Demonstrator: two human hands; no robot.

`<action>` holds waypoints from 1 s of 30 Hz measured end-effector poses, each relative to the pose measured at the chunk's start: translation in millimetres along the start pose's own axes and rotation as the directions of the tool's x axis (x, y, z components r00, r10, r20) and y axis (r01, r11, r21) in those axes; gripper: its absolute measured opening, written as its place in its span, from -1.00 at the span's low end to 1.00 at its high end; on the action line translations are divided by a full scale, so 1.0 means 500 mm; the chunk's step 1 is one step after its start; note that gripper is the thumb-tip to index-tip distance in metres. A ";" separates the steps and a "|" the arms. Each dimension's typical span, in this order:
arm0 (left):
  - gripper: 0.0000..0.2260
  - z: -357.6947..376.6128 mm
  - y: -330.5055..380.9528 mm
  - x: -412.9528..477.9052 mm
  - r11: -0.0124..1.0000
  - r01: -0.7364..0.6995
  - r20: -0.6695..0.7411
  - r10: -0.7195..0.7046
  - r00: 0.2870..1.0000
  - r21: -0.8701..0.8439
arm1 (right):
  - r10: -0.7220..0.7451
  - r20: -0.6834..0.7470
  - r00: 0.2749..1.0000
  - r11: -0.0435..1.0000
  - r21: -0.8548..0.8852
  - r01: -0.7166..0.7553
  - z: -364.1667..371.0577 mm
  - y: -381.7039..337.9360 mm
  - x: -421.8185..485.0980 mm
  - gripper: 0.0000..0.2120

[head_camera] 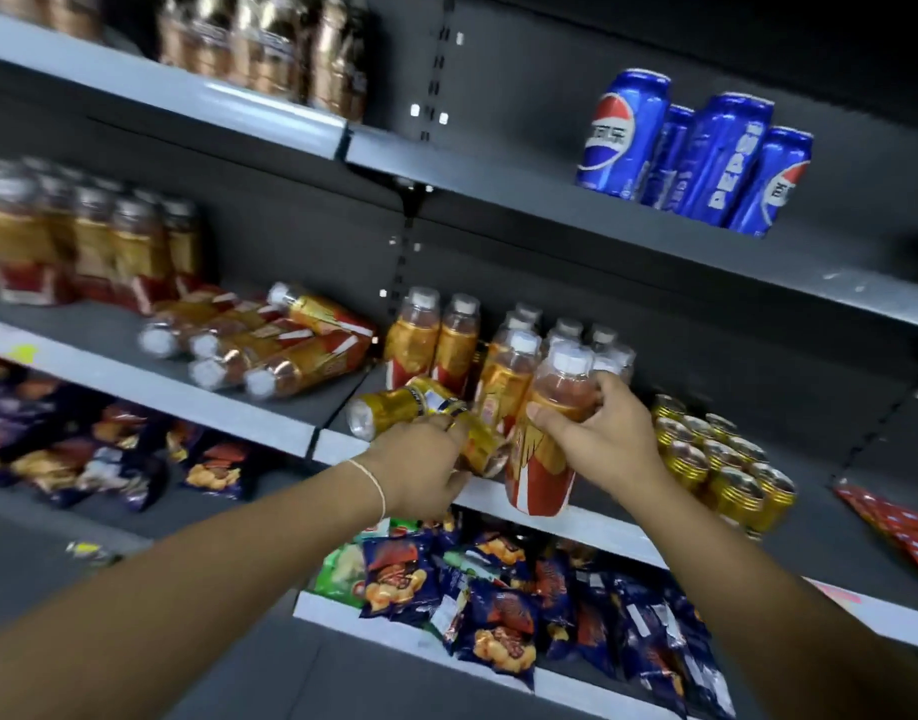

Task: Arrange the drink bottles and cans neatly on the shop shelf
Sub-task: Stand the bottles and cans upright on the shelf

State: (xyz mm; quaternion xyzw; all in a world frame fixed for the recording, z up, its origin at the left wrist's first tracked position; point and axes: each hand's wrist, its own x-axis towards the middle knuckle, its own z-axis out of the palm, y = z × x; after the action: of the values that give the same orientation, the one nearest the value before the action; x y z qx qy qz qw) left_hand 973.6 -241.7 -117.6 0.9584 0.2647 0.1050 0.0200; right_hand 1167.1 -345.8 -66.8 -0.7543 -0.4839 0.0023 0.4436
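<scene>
My right hand [602, 439] grips an orange drink bottle [542, 475] with a white cap and a red base, held upright at the front edge of the middle shelf [602, 527]. My left hand [420, 470] grips gold cans [399, 405] that lie on their sides at the shelf's front. Behind both hands stand several upright orange bottles [430, 340]. To the right of my right hand, several gold cans [716, 454] stand upright in rows.
Several orange bottles [269, 350] lie on their sides on the left shelf bay, with upright ones [98, 246] further left. Blue Pepsi cans [696, 153] stand on the upper right shelf. Snack bags [503, 610] fill the lower shelves. Red packets [898, 527] lie at far right.
</scene>
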 end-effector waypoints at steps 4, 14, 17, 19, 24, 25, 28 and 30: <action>-0.51 -0.019 -0.097 -0.097 0.989 0.143 -0.038 -0.142 0.989 0.026 | -0.060 0.095 0.994 0.997 0.054 0.055 0.108 -0.082 -0.009 -0.62; -0.48 -0.070 -0.280 -0.331 0.874 0.483 -0.058 -0.480 0.875 0.061 | -0.218 0.354 0.910 0.968 0.196 0.156 0.346 -0.280 -0.037 -0.52; -0.54 -0.078 -0.313 -0.384 0.835 0.547 -0.078 -0.542 0.837 0.068 | -0.252 0.423 0.871 0.957 0.240 0.160 0.406 -0.329 -0.041 -0.52; -0.54 -0.083 -0.336 -0.410 0.812 0.580 -0.085 -0.574 0.814 0.071 | -0.279 0.448 0.850 0.948 0.267 0.170 0.442 -0.358 -0.042 -0.50; -0.52 -0.094 -0.400 -0.446 0.768 0.637 -0.083 -0.631 0.771 0.075 | -0.309 0.508 0.804 0.934 0.322 0.156 0.527 -0.421 -0.035 -0.52; -0.53 -0.094 -0.416 -0.449 0.761 0.644 -0.089 -0.638 0.765 0.078 | -0.311 0.519 0.796 0.932 0.329 0.150 0.546 -0.433 -0.030 -0.49; -0.52 -0.091 -0.474 -0.455 0.743 0.664 -0.100 -0.657 0.748 0.087 | -0.332 0.536 0.776 0.922 0.358 0.147 0.607 -0.472 -0.006 -0.49; -0.52 -0.091 -0.516 -0.453 0.732 0.675 -0.102 -0.667 0.738 0.092 | -0.344 0.539 0.769 0.916 0.371 0.150 0.650 -0.498 0.014 -0.51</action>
State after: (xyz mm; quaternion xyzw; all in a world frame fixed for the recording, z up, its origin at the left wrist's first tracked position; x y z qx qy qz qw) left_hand 644.3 -136.9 -140.7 0.7939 0.5990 0.1036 -0.0107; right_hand 849.1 -89.5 -93.5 -0.5656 -0.6877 0.2544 0.3774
